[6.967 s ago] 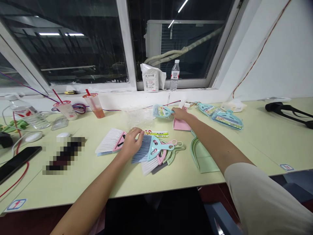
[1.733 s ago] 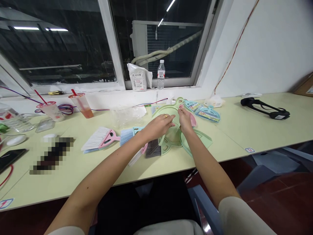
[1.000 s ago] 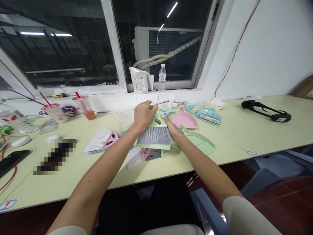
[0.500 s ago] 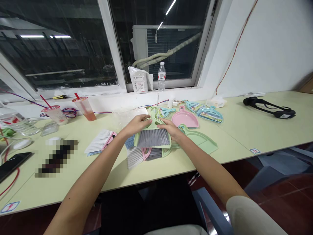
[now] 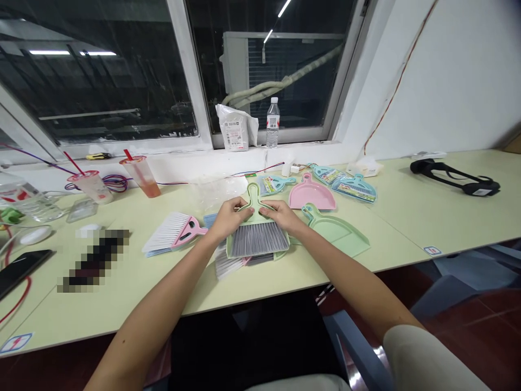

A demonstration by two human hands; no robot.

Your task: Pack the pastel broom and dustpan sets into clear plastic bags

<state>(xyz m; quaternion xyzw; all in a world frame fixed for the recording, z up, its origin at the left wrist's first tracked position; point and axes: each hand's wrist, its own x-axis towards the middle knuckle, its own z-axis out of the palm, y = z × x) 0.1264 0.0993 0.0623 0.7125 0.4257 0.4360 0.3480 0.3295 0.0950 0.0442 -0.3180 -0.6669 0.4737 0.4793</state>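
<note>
A green hand brush [image 5: 260, 238] with grey bristles lies fitted against a green dustpan [image 5: 229, 251], their handles lined up at the top. My left hand [image 5: 233, 216] grips the left side of the pair, thumb pressed on the front. On the other side my right hand [image 5: 283, 214] holds it the same way. Below and behind them are other brushes with white and grey bristles, partly covered. To the left rests a pink brush [image 5: 185, 231] with white bristles. A larger green dustpan [image 5: 340, 233] lies right of my right hand.
Behind are a pink dustpan [image 5: 312, 195] and bagged blue brush sets [image 5: 358, 188]. Two drink cups [image 5: 143, 178] with red straws stand back left. A phone [image 5: 24, 269] is at the left edge, a black headset [image 5: 453, 178] far right. A bottle [image 5: 273, 124] stands on the sill.
My hands have drawn the brush and dustpan slightly toward me, and their handles now stand higher in view. The camera view has shifted a little.
</note>
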